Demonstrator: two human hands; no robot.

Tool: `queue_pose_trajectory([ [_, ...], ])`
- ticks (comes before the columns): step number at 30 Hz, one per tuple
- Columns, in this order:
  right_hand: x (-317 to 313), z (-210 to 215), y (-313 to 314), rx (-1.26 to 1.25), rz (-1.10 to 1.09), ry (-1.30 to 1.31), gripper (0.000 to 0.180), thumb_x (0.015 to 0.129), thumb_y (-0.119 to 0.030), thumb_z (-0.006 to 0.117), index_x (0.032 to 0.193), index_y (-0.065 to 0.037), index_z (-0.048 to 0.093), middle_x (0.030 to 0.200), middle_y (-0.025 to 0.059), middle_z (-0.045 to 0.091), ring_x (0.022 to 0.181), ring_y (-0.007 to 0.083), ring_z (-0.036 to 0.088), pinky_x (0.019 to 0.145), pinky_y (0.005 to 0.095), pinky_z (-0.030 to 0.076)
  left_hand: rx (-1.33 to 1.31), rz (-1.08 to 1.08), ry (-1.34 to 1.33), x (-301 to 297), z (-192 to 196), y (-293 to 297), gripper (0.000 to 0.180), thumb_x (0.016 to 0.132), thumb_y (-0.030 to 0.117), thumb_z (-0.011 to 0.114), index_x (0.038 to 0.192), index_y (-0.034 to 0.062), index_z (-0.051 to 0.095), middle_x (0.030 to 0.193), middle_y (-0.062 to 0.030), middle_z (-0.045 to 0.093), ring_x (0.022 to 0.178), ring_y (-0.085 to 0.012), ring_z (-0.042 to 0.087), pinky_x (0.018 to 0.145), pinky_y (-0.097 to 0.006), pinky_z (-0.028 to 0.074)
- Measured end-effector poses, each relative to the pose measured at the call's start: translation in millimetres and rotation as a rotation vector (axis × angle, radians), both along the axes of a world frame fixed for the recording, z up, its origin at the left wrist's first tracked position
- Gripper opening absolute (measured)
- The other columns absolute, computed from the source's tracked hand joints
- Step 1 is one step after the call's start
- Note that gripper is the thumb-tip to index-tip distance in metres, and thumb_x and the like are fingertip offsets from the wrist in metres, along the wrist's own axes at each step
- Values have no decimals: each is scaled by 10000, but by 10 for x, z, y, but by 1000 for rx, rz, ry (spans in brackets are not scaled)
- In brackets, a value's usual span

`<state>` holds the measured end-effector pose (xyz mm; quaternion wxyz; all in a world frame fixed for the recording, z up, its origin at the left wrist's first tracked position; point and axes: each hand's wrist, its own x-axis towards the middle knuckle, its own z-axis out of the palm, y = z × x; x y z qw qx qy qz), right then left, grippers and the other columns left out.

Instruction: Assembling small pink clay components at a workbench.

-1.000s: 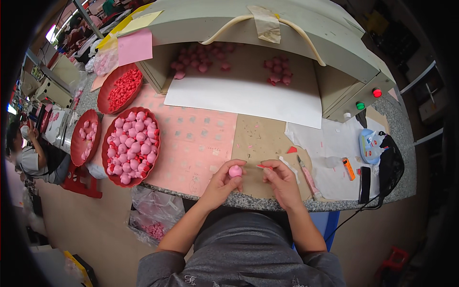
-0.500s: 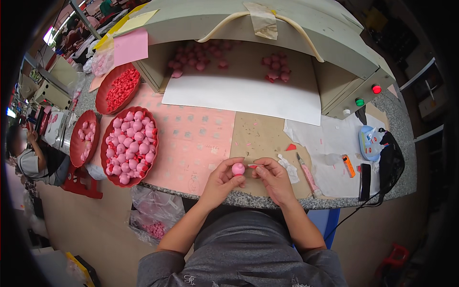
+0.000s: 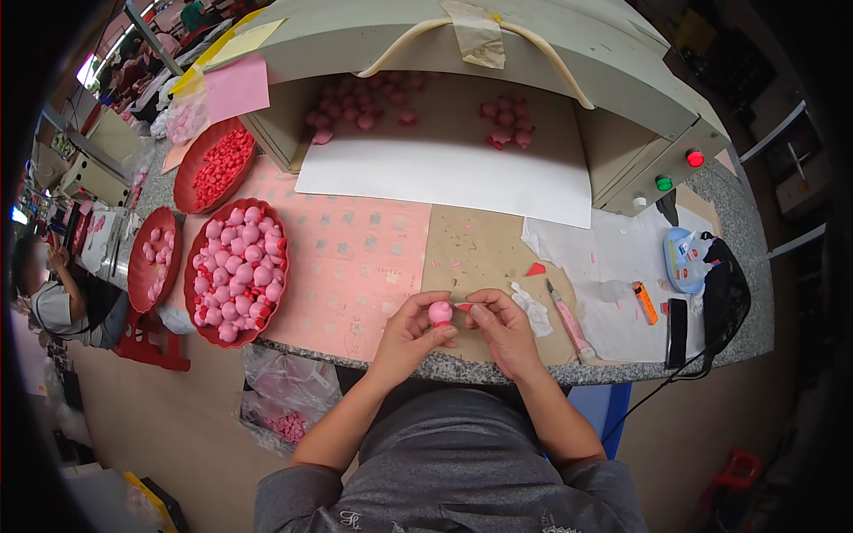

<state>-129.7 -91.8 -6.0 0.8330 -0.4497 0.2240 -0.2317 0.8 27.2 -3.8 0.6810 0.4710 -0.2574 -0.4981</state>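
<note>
Pink ball-shaped piece (image 3: 440,311) over worktop's (image 3: 760,311) near edge, gripped by our left hand (image 3: 411,330). Our right hand (image 3: 505,330) pinches small red piece (image 3: 464,306) close by; whether both pieces touch, we cannot tell. Beyond: crumpled white tissue (image 3: 530,309), pink pointed tube (image 3: 570,327); leftward, heaped red tray (image 3: 189,289). Farthest: metal housing (image 3: 569,58) sheltering more pink pieces (image 3: 355,102).

The ball (image 3: 440,310) in the left hand (image 3: 414,327) is pink above and red below; the piece (image 3: 464,307) in the right hand (image 3: 501,327) is red. To the left of the left hand, the bowl (image 3: 189,291) is red and its balls (image 3: 235,265) are pink with red. Ahead of this hand, the sheet (image 3: 306,315) is light pink, with rows of greyish marks. To the right of the right hand, the tool (image 3: 571,327) is mostly pink.
</note>
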Motion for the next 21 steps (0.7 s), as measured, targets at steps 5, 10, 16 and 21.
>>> queue_pose_trajectory([
  [5, -10, -9, 10, -38, 6, -6, 134, 919, -75, 552, 1036, -13, 535, 929, 42, 570, 853, 109, 544, 786, 243, 439, -4, -1, -4, -4, -6, -5, 453, 850, -39, 589, 1266, 15, 419, 1064, -99, 579, 914, -167, 611, 764, -309, 551],
  [10, 21, 120, 47, -128, 113, 40, 130, 906, -70, 572, 1017, -23, 523, 911, 29, 572, 822, 79, 551, 744, 223, 455, -11, 0, 0, -11, -12, -6, 452, 853, -27, 603, 1263, 10, 414, 1071, -107, 580, 965, -161, 598, 766, -301, 561],
  [16, 27, 96, 48, -153, 88, 49, 99, 900, -68, 582, 958, -29, 512, 896, 31, 577, 838, 70, 556, 756, 222, 466, -5, -3, -12, -17, -16, -7, 444, 852, -39, 597, 1255, 4, 417, 1072, -112, 580, 967, -169, 600, 775, -306, 563],
  [21, 31, 92, 36, -142, 95, 55, 97, 901, -73, 584, 956, -29, 517, 884, 31, 579, 826, 70, 561, 751, 215, 470, 0, 1, 4, -27, -2, -8, 436, 845, -56, 591, 1246, 7, 429, 1086, -101, 575, 967, -163, 600, 776, -300, 552],
])
